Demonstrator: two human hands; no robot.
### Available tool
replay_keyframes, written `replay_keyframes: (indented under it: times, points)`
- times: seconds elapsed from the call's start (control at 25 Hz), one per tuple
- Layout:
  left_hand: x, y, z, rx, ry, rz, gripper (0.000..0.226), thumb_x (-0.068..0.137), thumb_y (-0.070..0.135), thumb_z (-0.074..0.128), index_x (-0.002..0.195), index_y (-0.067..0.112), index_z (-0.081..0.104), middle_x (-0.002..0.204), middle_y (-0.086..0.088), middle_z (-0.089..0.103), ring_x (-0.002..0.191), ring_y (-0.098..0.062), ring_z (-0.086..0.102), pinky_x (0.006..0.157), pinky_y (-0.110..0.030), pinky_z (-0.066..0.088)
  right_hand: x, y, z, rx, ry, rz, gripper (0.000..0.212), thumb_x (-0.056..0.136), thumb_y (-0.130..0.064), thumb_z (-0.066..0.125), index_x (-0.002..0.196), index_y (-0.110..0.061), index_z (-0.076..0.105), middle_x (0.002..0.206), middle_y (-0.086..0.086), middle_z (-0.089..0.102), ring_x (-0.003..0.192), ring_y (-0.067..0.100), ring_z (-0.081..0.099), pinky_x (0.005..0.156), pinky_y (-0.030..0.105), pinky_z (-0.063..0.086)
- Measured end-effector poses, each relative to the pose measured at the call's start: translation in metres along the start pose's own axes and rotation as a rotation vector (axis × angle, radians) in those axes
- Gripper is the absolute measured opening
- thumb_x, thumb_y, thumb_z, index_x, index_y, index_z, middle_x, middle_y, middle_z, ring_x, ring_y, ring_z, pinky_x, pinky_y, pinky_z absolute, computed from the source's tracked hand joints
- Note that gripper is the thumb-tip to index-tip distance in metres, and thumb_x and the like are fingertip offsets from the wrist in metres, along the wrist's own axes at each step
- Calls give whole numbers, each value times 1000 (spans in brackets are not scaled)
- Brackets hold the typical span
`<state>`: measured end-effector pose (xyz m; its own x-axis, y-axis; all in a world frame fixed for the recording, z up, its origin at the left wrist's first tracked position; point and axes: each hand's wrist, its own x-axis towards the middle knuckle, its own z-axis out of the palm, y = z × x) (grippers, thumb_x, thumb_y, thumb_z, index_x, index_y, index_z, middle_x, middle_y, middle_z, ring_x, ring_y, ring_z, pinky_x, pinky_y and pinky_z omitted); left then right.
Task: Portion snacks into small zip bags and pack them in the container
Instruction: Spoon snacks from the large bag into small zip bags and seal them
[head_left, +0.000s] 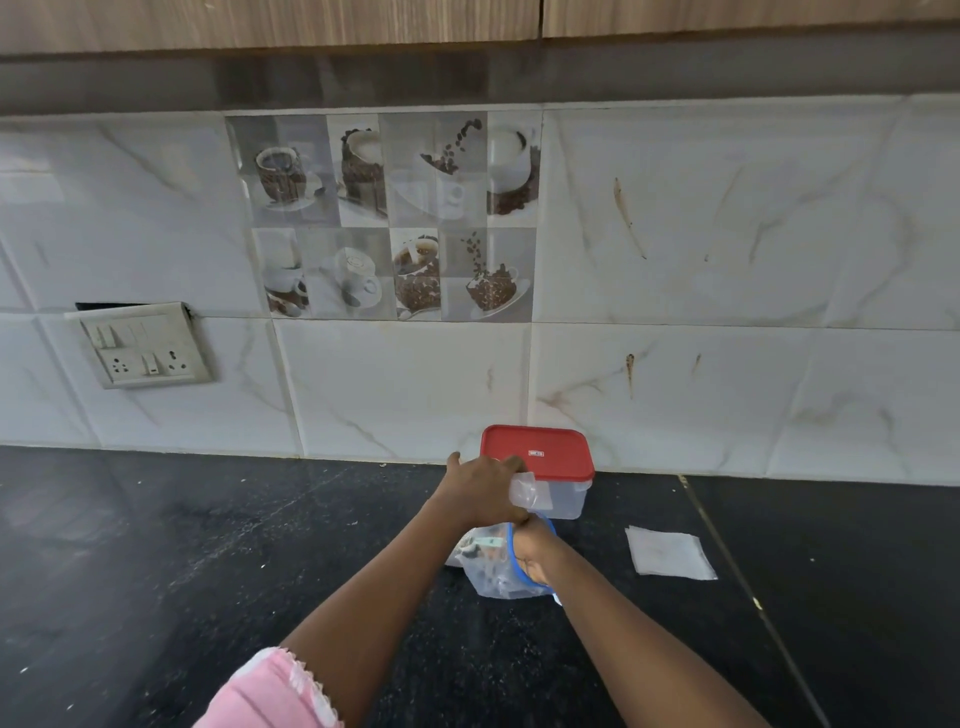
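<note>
Container stands at twelve o'clock; left hand grips small bag at its nine o'clock; right hand sits inside big bag, grip unclear.

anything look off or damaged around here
The switchboard on the tiles sits tilted, with a dark gap above it. Brown drip stains streak the tiles up and right of the red-lidded container.

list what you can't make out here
- Head view: right hand, fingers sunk inside the large bag; grip unclear.
- Head view: snacks in that bag, blurred; kind unknown.
- Head view: container contents, partly blocked by left hand and small bag.
- Head view: lid label, too small.
</note>
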<state>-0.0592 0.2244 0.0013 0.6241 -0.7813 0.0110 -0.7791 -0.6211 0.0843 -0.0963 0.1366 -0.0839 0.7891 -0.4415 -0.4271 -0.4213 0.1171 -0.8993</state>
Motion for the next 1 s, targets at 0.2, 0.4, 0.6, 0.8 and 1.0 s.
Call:
replay_keyframes:
  times: [0.2, 0.4, 0.6, 0.8, 1.0]
  points:
    - [3, 3, 6, 7, 48, -46, 56, 81, 38, 58, 132, 22, 40, 116, -7, 63, 112, -27, 58, 112, -50, 20, -5, 6, -5, -62, 77, -6, 28, 96, -8, 38, 120, -6, 53, 110, 12, 57, 100, 25, 60, 87, 38, 54]
    - [0, -1, 11, -175, 108, -114, 58, 79, 36, 61, 131, 23, 39, 115, -4, 64, 110, -25, 58, 109, -47, 27, -15, -1, -33, -159, 295, -13, 19, 91, -4, 49, 107, 5, 56, 101, 14, 59, 89, 26, 64, 67, 32, 57]
    - [-9, -13, 21, -442, 183, -231, 67, 75, 35, 69, 132, 26, 35, 129, 4, 57, 119, -21, 53, 111, -53, 24, -21, -6, -56, -68, 287, 6, 20, 86, 5, 47, 97, 10, 64, 94, 18, 67, 80, 26, 71, 82, 39, 57]
    - [-9, -14, 27, -462, 205, -281, 67, 75, 43, 68, 131, 29, 34, 129, 6, 57, 122, -20, 52, 111, -61, 16, -29, -6, -62, 85, 286, 29, 20, 89, 10, 43, 85, 10, 63, 85, 18, 61, 79, 29, 68, 83, 38, 59]
    - [-9, -16, 29, -490, 234, -301, 64, 75, 41, 68, 129, 29, 36, 125, 6, 59, 119, -20, 53, 111, -63, 15, -38, -12, -74, 83, 318, 38, 19, 88, 13, 43, 85, 12, 61, 96, 23, 59, 73, 28, 65, 73, 35, 60]
